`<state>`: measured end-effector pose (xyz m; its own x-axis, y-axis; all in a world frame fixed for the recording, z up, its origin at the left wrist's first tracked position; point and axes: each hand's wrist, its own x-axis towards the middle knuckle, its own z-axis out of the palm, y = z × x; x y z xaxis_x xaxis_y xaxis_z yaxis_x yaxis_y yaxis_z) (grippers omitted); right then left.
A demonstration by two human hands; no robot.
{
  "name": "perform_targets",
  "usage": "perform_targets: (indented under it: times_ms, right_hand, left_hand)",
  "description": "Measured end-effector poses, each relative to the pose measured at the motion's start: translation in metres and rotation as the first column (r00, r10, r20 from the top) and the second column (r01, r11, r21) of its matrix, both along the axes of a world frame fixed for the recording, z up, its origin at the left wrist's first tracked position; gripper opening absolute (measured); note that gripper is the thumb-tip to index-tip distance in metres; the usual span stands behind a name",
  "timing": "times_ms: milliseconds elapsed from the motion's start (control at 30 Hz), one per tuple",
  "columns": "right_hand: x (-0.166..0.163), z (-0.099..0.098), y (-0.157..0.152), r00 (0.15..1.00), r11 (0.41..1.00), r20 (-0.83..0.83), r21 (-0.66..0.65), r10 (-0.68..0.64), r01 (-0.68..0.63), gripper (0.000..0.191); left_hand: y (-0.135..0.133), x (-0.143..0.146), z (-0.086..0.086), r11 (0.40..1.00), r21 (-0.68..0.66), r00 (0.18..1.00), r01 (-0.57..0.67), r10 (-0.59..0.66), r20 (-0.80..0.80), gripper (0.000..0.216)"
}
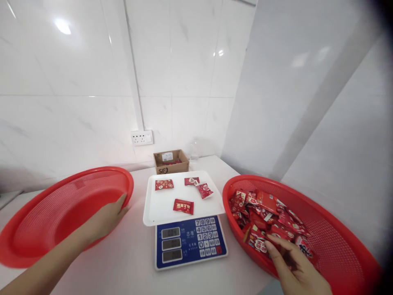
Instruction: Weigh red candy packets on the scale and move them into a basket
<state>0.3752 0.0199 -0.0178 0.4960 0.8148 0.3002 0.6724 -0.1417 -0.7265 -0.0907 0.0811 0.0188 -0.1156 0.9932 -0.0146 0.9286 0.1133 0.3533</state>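
My left hand (111, 215) is closed on the near right rim of a red plastic basket (129, 180), its fingers partly hidden inside. My right hand (296, 264) reaches into a second red basket (330, 215), thumb and fingers pinching a small red snack packet (257, 241) with white lettering. Many similar red packets (267, 200) lie heaped under it. Between the baskets stands a digital scale (192, 241) with a blue keypad panel. Its white tray (156, 205) bears several red packets (183, 206), spread apart except for two close together at the right.
Behind the scale sits an open cardboard box (172, 167) with red items inside. A clear plastic container (195, 148) is beside it, near the wall. A power socket (142, 138) is on the tiled wall. The white table (129, 262) bears everything.
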Motion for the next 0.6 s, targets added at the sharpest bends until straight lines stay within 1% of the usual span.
perform_targets:
  times_ms: [67, 133, 200, 267, 333, 400, 467, 533, 600]
  right_hand:
    - [0.000, 0.001, 0.000, 1.000, 1.000, 0.003, 0.005, 0.001, -0.001, 0.052]
    - [-0.001, 0.001, 0.001, 1.000, 1.000, 0.006, 0.010, 0.008, -0.008, 0.052]
    - [-0.002, 0.002, 0.001, 1.000, 1.000, 0.009, 0.010, 0.015, -0.015, 0.051]
    - [-0.002, 0.002, 0.001, 1.000, 1.000, 0.010, 0.015, 0.019, -0.020, 0.050]
    - [-0.002, 0.002, 0.001, 1.000, 0.999, 0.010, 0.035, 0.027, -0.028, 0.049]
    - [-0.002, 0.002, 0.001, 0.999, 0.998, 0.015, 0.045, 0.039, -0.040, 0.048]
    - [-0.002, 0.002, 0.000, 0.999, 0.998, 0.019, 0.042, 0.050, -0.050, 0.047]
    - [-0.001, 0.002, 0.000, 0.998, 0.998, 0.018, 0.035, 0.058, -0.058, 0.047]
    - [-0.002, 0.002, 0.001, 0.998, 0.997, 0.013, 0.037, 0.060, -0.061, 0.047]
  left_hand:
    - [0.010, 0.016, 0.008, 0.999, -0.034, 0.999, 0.042, -0.043, -0.033, 0.060]
    - [0.024, 0.033, 0.017, 0.995, 0.001, 0.987, 0.095, -0.095, -0.127, 0.066]
    - [0.040, 0.051, 0.023, 0.974, 0.028, 0.954, 0.227, -0.216, -0.209, 0.064]
    - [0.058, 0.068, 0.024, 0.939, -0.002, 0.915, 0.345, -0.336, -0.223, 0.062]
    - [0.076, 0.082, 0.022, 0.908, -0.030, 0.883, 0.417, -0.413, -0.224, 0.058]
    - [0.093, 0.092, 0.018, 0.886, -0.042, 0.857, 0.462, -0.459, -0.234, 0.055]
    - [0.106, 0.101, 0.015, 0.876, -0.047, 0.845, 0.481, -0.477, -0.243, 0.050]
    - [0.113, 0.108, 0.015, 0.879, -0.045, 0.847, 0.474, -0.469, -0.251, 0.042]
    - [0.114, 0.116, 0.016, 0.888, -0.037, 0.855, 0.459, -0.453, -0.253, 0.037]
